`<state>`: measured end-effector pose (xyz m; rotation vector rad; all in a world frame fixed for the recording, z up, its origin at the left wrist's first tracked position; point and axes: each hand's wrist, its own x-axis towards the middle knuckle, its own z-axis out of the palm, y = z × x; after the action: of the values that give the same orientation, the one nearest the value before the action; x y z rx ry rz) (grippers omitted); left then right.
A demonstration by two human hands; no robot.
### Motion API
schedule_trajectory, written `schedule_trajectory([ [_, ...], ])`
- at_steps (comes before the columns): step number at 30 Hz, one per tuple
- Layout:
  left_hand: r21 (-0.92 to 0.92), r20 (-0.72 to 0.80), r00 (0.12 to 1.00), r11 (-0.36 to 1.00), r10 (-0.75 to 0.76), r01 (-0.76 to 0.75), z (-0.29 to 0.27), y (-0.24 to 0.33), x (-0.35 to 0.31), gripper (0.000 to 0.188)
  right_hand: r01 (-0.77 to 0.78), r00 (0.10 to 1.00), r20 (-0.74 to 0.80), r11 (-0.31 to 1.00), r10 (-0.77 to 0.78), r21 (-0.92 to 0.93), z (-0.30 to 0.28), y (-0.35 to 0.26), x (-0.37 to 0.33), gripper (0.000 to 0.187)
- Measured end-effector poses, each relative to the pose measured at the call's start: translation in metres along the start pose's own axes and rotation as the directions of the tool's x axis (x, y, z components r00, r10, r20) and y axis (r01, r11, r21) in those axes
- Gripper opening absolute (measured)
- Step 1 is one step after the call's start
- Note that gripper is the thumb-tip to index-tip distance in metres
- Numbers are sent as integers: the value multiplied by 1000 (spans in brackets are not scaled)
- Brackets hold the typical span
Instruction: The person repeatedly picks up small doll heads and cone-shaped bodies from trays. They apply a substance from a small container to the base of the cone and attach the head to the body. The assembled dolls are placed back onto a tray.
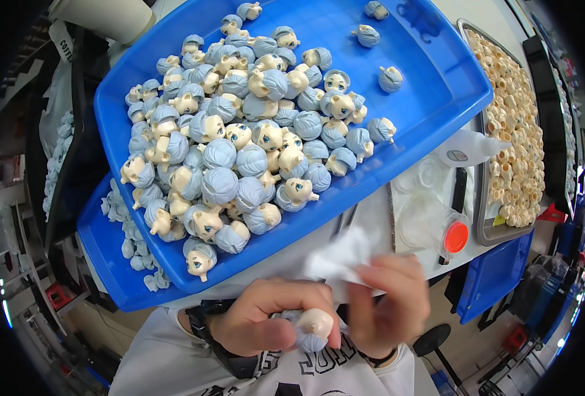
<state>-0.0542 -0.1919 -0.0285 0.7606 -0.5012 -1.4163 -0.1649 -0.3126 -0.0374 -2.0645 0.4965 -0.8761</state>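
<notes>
My left hand (269, 315), with a dark band on its wrist, is closed round a small doll head (313, 325) with light blue hair. The head's pale side points up between thumb and fingers. Beside it, my right hand (393, 303) is smeared by motion, its fingers pinching a crumpled white tissue (340, 256). The tissue hangs past the fingertips, just off the near edge of a large blue tray (431, 99). Inside that tray lies a big heap of similar doll heads (240, 158), several with painted eyes showing, and a few lie apart at the right.
A lower blue tray (101, 244) with light blue hair pieces (134, 241) juts out at left. To the right stand a white squeeze bottle (471, 148), a clear jar with a red cap (455, 236) and a metal tray (487, 228) of pale parts. A white cup (111, 16) stands at top left.
</notes>
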Motion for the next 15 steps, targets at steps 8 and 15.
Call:
schedule_trajectory([
  [8, 120, -62, 997, 991, -45, 52, 1, 1, 3, 49, 83, 989, 121, 996, -84, 15, -17, -38, 4, 28],
  [15, 237, 38, 997, 968, 74, -81, -1, 1, 2, 54, 34, 995, 92, 994, -25, -107, -24, -22, -7, 34],
])
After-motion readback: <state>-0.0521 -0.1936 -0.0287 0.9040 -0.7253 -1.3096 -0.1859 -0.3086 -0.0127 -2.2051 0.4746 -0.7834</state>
